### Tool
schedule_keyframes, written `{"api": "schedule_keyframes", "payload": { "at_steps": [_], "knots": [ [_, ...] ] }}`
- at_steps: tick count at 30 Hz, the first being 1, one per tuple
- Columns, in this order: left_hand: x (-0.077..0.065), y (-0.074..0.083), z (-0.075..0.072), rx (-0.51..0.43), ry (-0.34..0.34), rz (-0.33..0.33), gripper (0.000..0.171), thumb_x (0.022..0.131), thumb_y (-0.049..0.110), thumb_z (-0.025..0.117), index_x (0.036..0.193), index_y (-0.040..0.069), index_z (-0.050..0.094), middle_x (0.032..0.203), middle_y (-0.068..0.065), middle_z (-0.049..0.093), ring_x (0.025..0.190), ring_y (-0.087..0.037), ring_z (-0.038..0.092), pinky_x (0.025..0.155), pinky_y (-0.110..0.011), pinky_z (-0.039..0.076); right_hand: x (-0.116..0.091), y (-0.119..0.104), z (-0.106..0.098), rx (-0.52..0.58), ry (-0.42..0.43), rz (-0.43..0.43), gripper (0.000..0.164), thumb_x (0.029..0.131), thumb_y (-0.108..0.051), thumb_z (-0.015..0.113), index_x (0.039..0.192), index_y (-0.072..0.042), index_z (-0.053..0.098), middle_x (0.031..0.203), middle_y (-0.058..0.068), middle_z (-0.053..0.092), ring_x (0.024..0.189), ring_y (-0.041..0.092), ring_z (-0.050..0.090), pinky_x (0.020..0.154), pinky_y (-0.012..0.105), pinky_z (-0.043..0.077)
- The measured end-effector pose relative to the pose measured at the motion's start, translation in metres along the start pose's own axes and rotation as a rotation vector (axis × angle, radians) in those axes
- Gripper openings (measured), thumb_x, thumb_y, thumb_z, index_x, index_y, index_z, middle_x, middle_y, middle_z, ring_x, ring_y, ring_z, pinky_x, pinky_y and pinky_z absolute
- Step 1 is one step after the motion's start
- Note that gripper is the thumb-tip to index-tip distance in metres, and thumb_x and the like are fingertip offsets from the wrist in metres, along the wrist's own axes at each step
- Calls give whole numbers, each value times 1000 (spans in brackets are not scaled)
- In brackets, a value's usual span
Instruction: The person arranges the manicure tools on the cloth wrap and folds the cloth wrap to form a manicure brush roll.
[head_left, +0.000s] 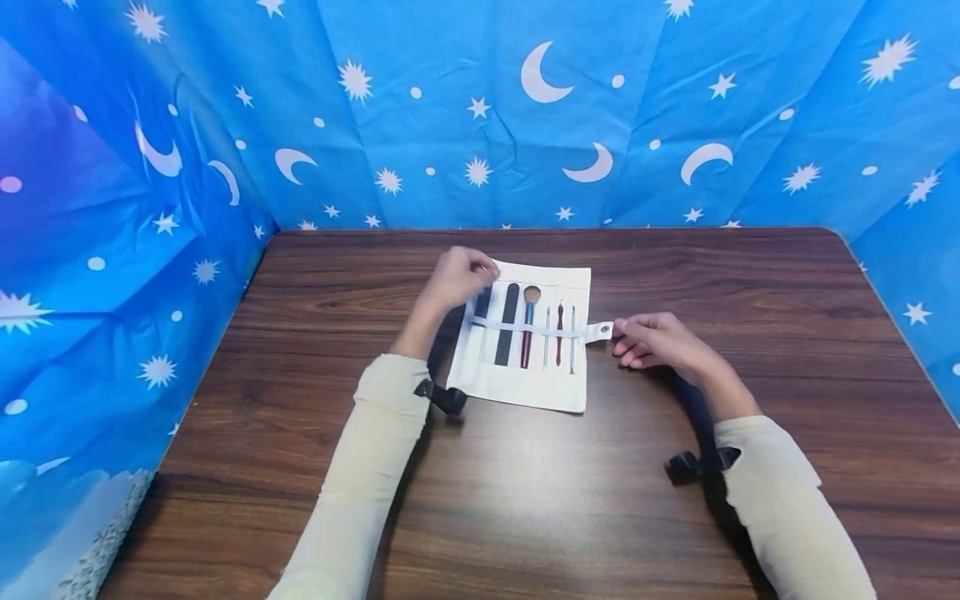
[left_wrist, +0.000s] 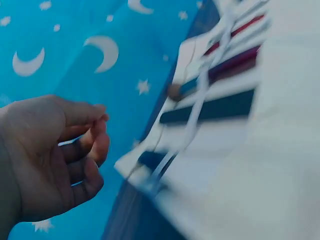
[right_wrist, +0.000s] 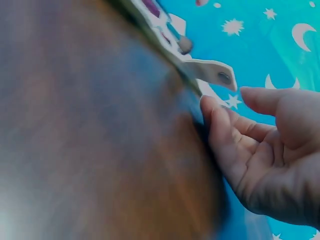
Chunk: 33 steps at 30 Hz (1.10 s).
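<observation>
A white fabric tool roll (head_left: pixel 517 387) lies unfolded on the table. Its elastic band holds a black flat file (head_left: pixel 507 321), a brush (head_left: pixel 528 321) with a blue and red handle, a dark red slim tool (head_left: pixel 559 342) and thin metal tools (head_left: pixel 573 350). Another dark flat piece (left_wrist: pixel 151 160) sits at the left end. My left hand (head_left: pixel 460 277) hovers by the roll's upper left corner, fingers loosely bent, nothing between them in the left wrist view. Beside the snap tab (right_wrist: pixel 215 73) is my right hand (right_wrist: pixel 270 150), thumb and fingers apart and holding nothing.
The roll rests on a dark wood-grain table (head_left: pixel 525 500). Blue cloth (head_left: pixel 450 125) with white moons and stars hangs behind the table and along its left and right sides. Black wrist camera mounts (head_left: pixel 450 400) sit on both sleeves.
</observation>
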<state>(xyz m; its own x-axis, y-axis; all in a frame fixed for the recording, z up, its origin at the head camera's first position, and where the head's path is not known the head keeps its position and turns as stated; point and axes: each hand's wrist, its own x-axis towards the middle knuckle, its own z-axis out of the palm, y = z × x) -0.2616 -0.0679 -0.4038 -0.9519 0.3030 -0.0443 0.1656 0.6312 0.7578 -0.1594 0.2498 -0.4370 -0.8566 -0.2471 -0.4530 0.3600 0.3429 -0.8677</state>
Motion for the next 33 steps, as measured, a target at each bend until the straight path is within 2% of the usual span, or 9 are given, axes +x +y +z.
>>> {"api": "schedule_keyframes", "payload": {
  "at_steps": [4,8,12,18,24,26,29,31,33],
  "knots": [
    [13,-10,-17,104,79,-59,24,96,15,64,113,1,74,103,-15,74,90,-23,65,86,-34,52,-15,5,7,23,-107,35,50,108,-27,47,131,16,51,82,-6,71,71,3,69,68,22,59],
    [24,-19,-17,138,-3,-157,42,98,19,61,134,-2,62,124,-19,69,111,-29,64,104,-41,50,-27,6,21,20,-228,102,45,106,-27,50,123,14,58,80,-3,74,70,4,71,67,22,59],
    [31,-24,-11,86,-48,-189,47,100,21,59,141,-2,56,137,-20,64,123,-30,62,109,-40,48,-33,5,37,16,-316,148,38,105,-28,52,112,8,65,79,0,76,68,6,72,63,21,58],
    [36,-23,-4,103,-9,-130,33,101,19,60,125,-2,69,129,-19,69,116,-32,63,105,-41,49,-34,4,54,-6,-331,159,29,102,-26,57,94,-1,67,70,0,75,61,4,71,56,18,55],
    [34,-28,-4,109,34,-146,29,101,17,61,119,-3,72,120,-18,72,104,-27,65,96,-38,53,-31,4,58,-23,-309,151,23,100,-17,58,90,1,69,69,0,74,57,2,68,54,17,55],
    [33,-30,-6,80,19,-164,26,101,17,62,110,-4,74,103,-16,72,89,-23,63,84,-34,54,-31,5,56,-22,-319,149,21,100,-16,58,90,0,68,70,0,74,58,3,68,55,17,55],
    [30,-33,-11,-9,-30,-214,22,99,15,63,98,-5,71,78,-7,63,70,-15,56,70,-26,50,-32,6,50,-19,-333,148,19,99,-15,57,90,-1,66,72,0,75,60,3,69,57,17,56],
    [28,-37,-16,-92,-77,-263,20,97,13,65,98,-6,70,71,-2,58,63,-11,55,64,-22,50,-34,7,42,-22,-325,151,17,99,-14,57,90,-2,65,73,0,75,61,3,69,58,17,55],
    [23,-41,-22,-164,-127,-317,21,95,10,67,106,-7,71,70,2,60,62,-8,58,63,-20,53,-35,8,32,-27,-299,154,15,99,-13,56,92,-2,63,74,-1,75,63,2,68,59,17,55]
  ]
}}
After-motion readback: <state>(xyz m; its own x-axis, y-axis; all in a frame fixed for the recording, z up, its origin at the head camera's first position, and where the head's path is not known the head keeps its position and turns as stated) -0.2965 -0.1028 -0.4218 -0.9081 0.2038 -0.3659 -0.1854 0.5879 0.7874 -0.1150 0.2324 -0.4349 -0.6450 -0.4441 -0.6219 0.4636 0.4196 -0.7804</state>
